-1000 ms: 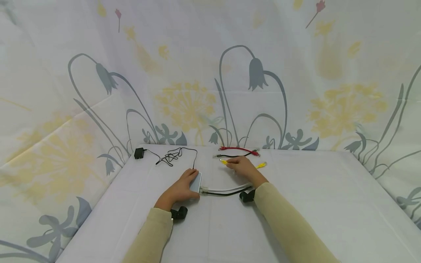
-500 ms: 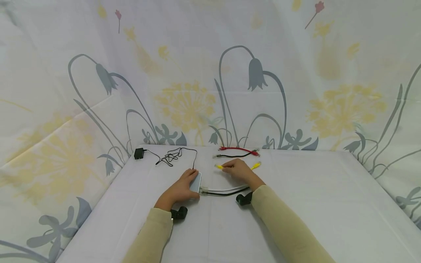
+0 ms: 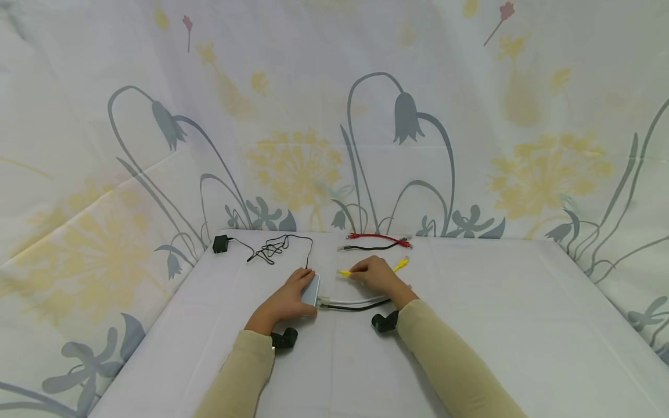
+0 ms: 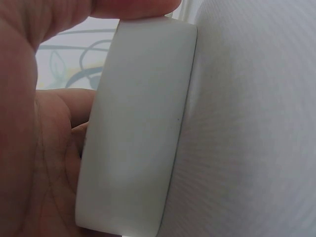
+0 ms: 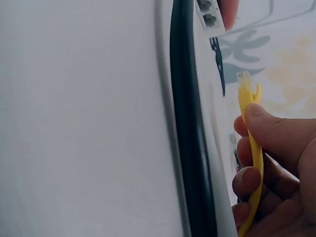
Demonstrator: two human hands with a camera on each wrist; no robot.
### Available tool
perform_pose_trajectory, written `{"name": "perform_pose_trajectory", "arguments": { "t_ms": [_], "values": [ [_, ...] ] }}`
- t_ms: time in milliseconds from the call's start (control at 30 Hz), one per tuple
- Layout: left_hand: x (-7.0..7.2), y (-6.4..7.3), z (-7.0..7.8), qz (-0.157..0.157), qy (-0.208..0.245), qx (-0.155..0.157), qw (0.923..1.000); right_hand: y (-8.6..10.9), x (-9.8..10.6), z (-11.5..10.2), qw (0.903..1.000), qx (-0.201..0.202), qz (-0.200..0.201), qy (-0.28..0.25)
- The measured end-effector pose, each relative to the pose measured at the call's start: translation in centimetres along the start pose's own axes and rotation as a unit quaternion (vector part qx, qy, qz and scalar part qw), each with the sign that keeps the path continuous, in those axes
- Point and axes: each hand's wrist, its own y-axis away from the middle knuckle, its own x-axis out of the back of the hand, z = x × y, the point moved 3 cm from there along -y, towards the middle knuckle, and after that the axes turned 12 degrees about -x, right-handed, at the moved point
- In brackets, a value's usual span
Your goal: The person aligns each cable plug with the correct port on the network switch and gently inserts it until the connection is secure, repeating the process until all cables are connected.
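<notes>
My left hand (image 3: 284, 299) grips a small white network switch (image 4: 136, 123) by its two ends, thumb at the near end and fingers at the far end. Two empty-looking ports (image 5: 209, 19) show on the switch's face in the right wrist view. A white network cable (image 3: 355, 302) and a black network cable (image 3: 352, 309) run rightward from the switch. My right hand (image 3: 378, 276) pinches a yellow network cable (image 5: 256, 153) just behind one plug (image 5: 244, 79), which points left toward the switch from a short distance. The cable's other end (image 3: 401, 263) sticks out behind the hand.
Behind the hands lie a red network cable (image 3: 378, 235) and another black network cable (image 3: 368, 248), crossing at the right. A black power adapter (image 3: 220, 244) sits at the back left; its thin tangled cord (image 3: 272, 249) leads to the switch. A patterned cloth (image 3: 334, 116) rises behind the table.
My right hand has moved left and slightly nearer with the yellow network cable, bringing its plug closer to the switch's ports. The left hand and the switch have stayed in place.
</notes>
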Motion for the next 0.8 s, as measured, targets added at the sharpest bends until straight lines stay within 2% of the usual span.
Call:
{"name": "perform_pose_trajectory", "arguments": {
  "t_ms": [267, 800],
  "values": [
    [0.0, -0.1, 0.1, 0.0, -0.001, 0.001, 1.0, 0.6, -0.5, -0.5, 0.9994, 0.03, 0.012, 0.012],
    [0.0, -0.1, -0.1, -0.004, 0.0, 0.005, 1.0, 1.1, -1.2, -0.8, 0.999, 0.037, 0.008, 0.022]
  ]
}}
